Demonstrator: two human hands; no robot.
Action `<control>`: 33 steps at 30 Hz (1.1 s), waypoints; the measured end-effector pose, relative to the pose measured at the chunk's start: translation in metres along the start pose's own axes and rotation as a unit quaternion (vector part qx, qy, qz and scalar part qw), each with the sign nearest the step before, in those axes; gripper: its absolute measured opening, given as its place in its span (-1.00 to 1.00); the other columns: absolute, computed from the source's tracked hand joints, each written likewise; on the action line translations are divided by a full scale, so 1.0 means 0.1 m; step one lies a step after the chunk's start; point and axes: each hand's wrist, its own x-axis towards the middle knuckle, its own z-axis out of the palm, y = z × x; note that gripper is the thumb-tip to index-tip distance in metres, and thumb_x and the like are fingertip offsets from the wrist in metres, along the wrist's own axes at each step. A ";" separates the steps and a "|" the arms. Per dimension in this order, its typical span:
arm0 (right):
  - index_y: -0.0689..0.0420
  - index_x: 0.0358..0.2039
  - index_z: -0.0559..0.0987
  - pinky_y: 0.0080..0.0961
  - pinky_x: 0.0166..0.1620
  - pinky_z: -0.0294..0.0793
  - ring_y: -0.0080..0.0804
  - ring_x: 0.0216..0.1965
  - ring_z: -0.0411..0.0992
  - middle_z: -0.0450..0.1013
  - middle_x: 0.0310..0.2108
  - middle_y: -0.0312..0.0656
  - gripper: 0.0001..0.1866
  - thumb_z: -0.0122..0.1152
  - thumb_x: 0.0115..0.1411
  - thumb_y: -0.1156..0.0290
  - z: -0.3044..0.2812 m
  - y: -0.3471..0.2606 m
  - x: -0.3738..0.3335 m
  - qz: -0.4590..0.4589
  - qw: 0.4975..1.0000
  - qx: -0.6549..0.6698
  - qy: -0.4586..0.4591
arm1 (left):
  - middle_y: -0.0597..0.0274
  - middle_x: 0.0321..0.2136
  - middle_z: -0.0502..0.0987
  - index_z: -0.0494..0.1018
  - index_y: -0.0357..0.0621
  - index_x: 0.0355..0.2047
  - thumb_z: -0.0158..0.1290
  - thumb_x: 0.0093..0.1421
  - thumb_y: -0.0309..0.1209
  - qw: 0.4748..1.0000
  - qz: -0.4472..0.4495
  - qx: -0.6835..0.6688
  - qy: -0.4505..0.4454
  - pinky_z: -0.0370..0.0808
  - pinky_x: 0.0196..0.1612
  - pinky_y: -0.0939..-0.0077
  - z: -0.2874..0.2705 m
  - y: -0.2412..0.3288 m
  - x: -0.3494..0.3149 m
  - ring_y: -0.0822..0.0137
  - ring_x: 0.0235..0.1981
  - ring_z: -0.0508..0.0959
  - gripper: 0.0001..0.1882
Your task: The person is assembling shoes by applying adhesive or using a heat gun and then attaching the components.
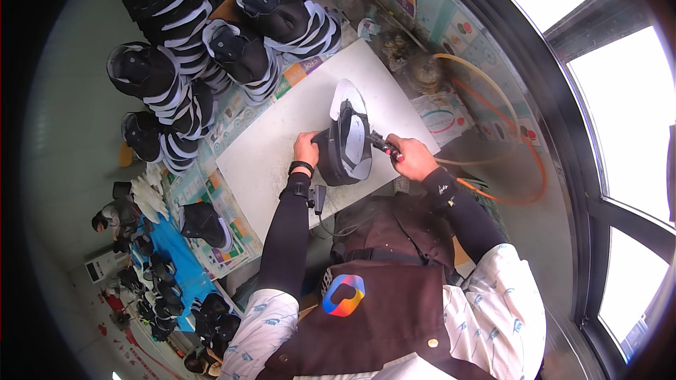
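Brown apron [394, 334] nearest us. Our left hand [307, 149] grips the upper [358, 142] over the white board [271, 162]; our right hand [415, 160] holds a tool [384, 146] at the upper's right edge. Probably mid-work on that edge; next move likely calls for steady grip.

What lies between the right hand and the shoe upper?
In the head view, a dark tool, held in the right hand, its front end beside the shoe upper.
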 end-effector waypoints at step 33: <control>0.11 -0.16 0.59 0.10 -0.15 0.51 0.25 -0.27 0.56 0.57 -0.41 0.14 -0.70 0.10 0.07 0.46 -0.03 -0.01 -0.20 -0.034 0.994 0.000 -0.103 | -0.05 -0.08 0.60 0.67 -0.09 -0.04 -0.02 0.05 -0.70 0.997 0.042 -0.061 0.033 0.52 0.16 0.14 -0.06 0.11 -0.27 -0.09 0.02 0.58 -0.50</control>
